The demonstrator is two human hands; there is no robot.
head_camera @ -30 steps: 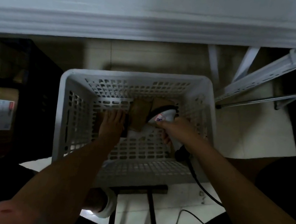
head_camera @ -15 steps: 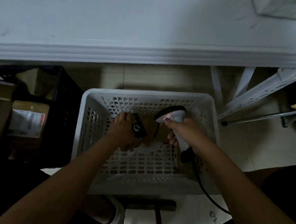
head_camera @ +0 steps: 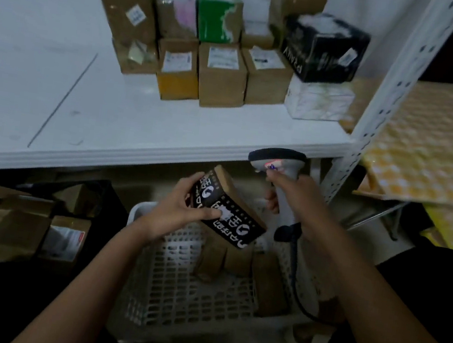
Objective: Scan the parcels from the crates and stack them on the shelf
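Head view: left hand (head_camera: 177,208) grips parcel (head_camera: 228,214) above crate (head_camera: 190,287).

The scene is dim overall, with a cool bluish cast; the brightest area is the white shelf (head_camera: 140,119) from nine to twelve o'clock, lit softly from above, without harsh glare; below its front edge the light falls off into deep shadow, so the cartons at eight o'clock and the frame's bottom corners go near black; the yellow patterned sheet (head_camera: 430,146) at three o'clock is smeared by motion blur; the white upright (head_camera: 395,87) at two o'clock leans from wide-angle distortion; fine detail is soft and grainy throughout.
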